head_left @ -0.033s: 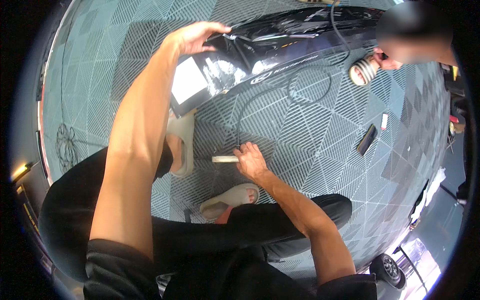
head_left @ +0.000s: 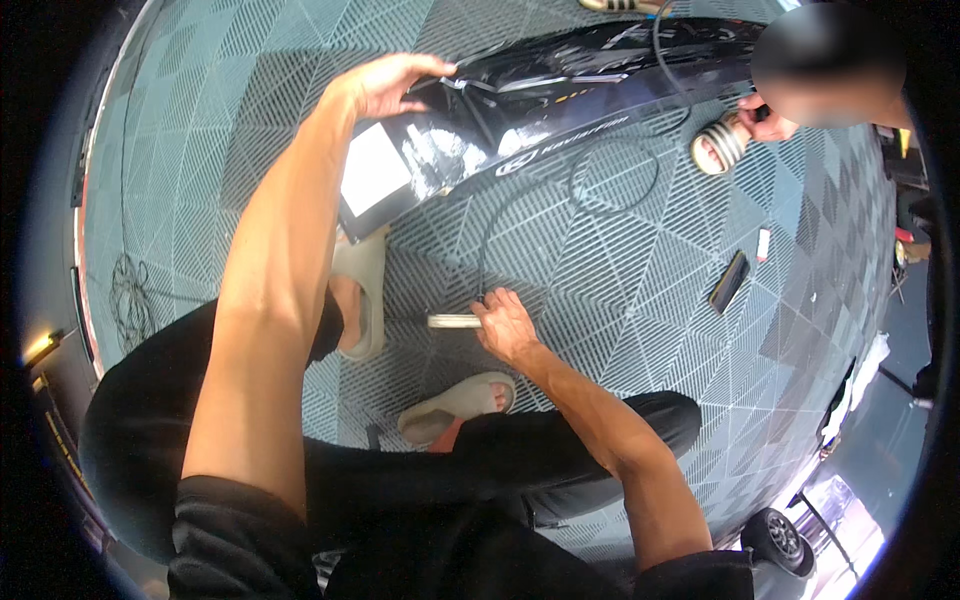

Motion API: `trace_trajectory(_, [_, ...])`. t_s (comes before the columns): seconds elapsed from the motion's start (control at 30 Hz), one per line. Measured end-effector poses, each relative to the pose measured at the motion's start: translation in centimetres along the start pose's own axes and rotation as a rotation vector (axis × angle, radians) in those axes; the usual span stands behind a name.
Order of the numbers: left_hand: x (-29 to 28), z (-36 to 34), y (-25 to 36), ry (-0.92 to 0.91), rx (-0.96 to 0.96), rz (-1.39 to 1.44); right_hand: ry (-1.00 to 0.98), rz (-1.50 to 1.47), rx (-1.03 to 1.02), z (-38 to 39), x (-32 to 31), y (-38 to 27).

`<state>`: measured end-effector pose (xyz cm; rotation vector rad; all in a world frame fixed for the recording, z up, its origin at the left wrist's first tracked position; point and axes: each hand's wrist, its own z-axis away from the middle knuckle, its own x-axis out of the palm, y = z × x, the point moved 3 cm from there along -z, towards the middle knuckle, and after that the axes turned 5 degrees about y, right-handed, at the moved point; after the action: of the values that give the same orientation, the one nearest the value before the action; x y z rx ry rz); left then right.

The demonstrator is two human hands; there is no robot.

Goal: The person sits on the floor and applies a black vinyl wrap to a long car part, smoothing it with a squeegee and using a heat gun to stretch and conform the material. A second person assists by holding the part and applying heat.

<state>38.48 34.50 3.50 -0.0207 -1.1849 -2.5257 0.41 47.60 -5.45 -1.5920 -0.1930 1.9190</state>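
My left hand (head_left: pixel 385 85) grips the end of a long glossy black panel (head_left: pixel 540 90), thumb and fingers spread over it. A white rectangle (head_left: pixel 373 170) shows at the panel's near end. My right hand (head_left: pixel 505 327) is closed on a pale, flat-sided tool (head_left: pixel 452 320) low over the floor, beside a dark hose (head_left: pixel 485 245). My slippered feet (head_left: pixel 365 290) are around it.
A co-worker's hand (head_left: pixel 770 125) is at the panel's far end, above a striped slipper (head_left: pixel 720 145). On the tiled floor (head_left: pixel 640 290) lie a dark oblong object (head_left: pixel 729 282), a small white item (head_left: pixel 764 245) and tangled cable (head_left: pixel 130 300). A wheel (head_left: pixel 780 540) stands lower right.
My left hand and the panel's near end appear slightly lower in view, and my right hand sits a little further right. Both keep their grips.
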Motion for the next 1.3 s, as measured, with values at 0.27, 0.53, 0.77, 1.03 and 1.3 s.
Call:
trace_trajectory(0.27, [-0.5,-0.7,-0.4,-0.044,-0.027,0.03,0.07,0.219,0.15,3.3,-5.0,10.3])
trace_trajectory(0.53, [-0.4,-0.3,-0.5,-0.024,-0.025,0.062,0.181,0.382,0.548,13.8,-14.0,24.8])
trace_trajectory(0.77, [0.3,0.4,-0.6,-0.002,0.015,0.075,-0.157,0.374,0.567,18.9,-12.2,27.7])
trace_trajectory(1.03, [0.6,1.3,0.0,0.019,-0.011,0.085,-0.258,0.236,0.777,8.6,-16.8,22.0])
trace_trajectory(1.3, [-0.3,0.3,0.1,-0.066,-0.073,0.109,0.746,-1.407,0.663,-13.1,-19.2,7.8])
